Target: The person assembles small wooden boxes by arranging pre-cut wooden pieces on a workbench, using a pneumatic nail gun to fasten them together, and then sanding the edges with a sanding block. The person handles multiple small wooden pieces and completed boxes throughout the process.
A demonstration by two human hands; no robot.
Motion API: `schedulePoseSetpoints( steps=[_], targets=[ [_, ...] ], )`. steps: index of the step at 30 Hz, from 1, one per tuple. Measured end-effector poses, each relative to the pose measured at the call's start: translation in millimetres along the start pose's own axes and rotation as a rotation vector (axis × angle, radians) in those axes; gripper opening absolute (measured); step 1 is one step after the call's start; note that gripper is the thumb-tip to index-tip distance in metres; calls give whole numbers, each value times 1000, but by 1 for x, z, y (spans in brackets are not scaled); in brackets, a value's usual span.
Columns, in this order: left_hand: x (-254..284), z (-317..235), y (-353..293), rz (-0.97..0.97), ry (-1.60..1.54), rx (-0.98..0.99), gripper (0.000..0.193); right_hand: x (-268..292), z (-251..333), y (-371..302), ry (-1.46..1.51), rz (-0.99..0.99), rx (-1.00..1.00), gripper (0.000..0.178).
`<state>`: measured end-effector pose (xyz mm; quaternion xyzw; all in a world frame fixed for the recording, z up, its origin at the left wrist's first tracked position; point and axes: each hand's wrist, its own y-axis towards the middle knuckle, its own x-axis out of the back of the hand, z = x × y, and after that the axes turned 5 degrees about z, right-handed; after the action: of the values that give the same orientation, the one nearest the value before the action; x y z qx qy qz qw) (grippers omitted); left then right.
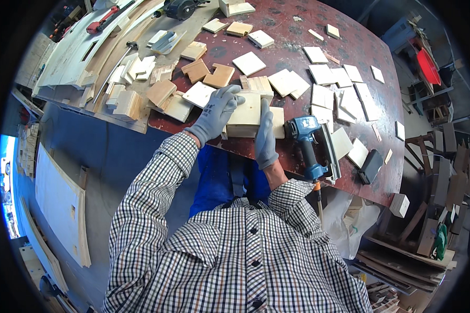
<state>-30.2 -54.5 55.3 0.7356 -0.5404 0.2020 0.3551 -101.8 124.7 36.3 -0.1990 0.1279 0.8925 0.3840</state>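
Observation:
At the near edge of the table a pale wooden block point(245, 111), made of stacked boards, sits between my two grey-gloved hands. My left hand point(218, 113) wraps its left side, fingers curled over the upper corner. Stretched out flat, my right hand point(266, 138) lies along the block's right side, its thumb hidden from sight. Another piece of wood point(278, 122) shows just right of that hand. Close by on the right lies a blue and black nail gun point(307, 143) with an orange hose fitting at its handle end.
Loose square wooden pieces point(249, 63) are scattered over the dark red table point(282, 26). A black block-shaped object point(371, 167) lies near the right front edge. At the left stand a hammer point(132, 46), long boards point(68, 57) and a black power tool point(180, 8).

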Motion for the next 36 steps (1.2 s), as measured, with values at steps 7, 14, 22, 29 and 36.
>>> schedulePoseSetpoints(
  steps=[7,14,22,29,36],
  targets=[
    [20,-17,14,176,196,-38,76,21,-1,0,153,34,-9,62],
    [26,-24,16,267,208,-43,75,45,-31,-3,-247,44,298,57],
    [25,-28,14,248,203,-97,77,28,-4,-23,-359,25,293,57],
    [24,-27,15,259,90,-42,77,10,-10,-28,-819,-77,407,63],
    [33,-32,26,382,201,-3,89,15,-24,-24,-923,-114,446,61]
  ],
)
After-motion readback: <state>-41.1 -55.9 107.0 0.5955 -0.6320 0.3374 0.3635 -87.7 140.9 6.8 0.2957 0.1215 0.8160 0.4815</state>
